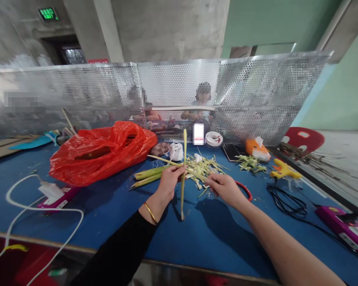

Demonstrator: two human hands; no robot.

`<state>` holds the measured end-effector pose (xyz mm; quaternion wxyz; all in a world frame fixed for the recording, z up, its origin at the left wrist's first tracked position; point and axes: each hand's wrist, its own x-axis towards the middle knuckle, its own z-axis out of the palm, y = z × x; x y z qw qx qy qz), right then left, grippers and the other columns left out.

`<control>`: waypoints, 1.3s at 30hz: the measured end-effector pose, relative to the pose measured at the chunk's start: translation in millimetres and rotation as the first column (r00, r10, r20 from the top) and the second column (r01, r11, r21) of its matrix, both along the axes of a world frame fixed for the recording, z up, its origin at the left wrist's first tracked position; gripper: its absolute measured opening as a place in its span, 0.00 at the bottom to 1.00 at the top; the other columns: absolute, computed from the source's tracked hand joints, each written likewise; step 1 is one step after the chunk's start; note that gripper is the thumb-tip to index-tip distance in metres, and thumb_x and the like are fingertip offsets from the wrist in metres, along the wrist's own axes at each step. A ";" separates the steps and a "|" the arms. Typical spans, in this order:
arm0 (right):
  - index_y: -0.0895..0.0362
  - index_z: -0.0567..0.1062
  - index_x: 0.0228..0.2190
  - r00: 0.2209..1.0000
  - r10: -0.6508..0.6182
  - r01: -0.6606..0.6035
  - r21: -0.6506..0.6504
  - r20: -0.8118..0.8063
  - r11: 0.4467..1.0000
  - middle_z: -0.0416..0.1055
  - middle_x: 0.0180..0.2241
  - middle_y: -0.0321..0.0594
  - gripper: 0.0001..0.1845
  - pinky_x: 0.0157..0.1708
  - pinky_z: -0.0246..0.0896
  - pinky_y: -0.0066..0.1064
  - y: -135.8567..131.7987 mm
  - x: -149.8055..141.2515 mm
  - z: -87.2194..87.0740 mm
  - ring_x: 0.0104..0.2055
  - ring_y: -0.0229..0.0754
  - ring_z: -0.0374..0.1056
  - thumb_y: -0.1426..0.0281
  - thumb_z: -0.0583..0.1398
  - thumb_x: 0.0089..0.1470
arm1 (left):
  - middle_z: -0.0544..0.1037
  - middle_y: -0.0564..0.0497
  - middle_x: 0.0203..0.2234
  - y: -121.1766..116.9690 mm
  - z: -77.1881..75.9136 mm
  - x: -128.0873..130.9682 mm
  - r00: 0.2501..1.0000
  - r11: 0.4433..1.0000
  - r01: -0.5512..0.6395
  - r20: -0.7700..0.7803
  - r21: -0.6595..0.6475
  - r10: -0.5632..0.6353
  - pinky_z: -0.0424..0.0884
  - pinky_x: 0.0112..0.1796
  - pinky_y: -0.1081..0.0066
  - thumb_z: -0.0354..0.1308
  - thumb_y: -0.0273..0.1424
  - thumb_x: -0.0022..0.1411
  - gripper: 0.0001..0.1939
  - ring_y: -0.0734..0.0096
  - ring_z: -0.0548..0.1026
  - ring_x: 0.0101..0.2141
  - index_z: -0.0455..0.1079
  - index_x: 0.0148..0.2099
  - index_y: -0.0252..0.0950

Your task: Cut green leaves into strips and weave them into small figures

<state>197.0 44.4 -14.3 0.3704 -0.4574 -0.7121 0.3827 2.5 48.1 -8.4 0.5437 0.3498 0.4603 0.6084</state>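
My left hand (167, 183) pinches two long yellow-green leaf strips where they cross. One upright strip (185, 145) runs above and below my fingers, its lower end hanging near the table. The other, a slanting strip (198, 175), stretches across to my right hand (223, 188), which pinches its right end between thumb and fingers. Left of my left hand lie several thick green stalks (147, 174). A heap of leaf scraps (207, 163) sits behind both hands. Beside my right wrist shows a red loop handle (245, 190), the rest hidden.
On the blue table (113, 214) are a red plastic bag (104, 155), a tape roll (214, 139), a phone (231, 152), an orange tissue pack (257, 150), a yellow glue gun (285, 170) and purple power strips (343, 226). People sit behind the perforated metal screen (173, 85).
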 end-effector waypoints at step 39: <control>0.57 0.74 0.24 0.949 -0.159 0.103 -0.207 -0.273 0.973 0.60 0.16 0.29 0.22 0.20 0.45 0.27 35.7 24.9 -5.8 0.18 0.33 0.52 0.50 0.66 0.41 | 0.81 0.45 0.29 5.5 13.1 8.3 0.972 0.956 0.193 0.175 -0.221 -0.156 0.73 0.26 0.76 0.53 0.27 0.64 0.11 0.72 0.78 0.25 0.74 0.45 0.29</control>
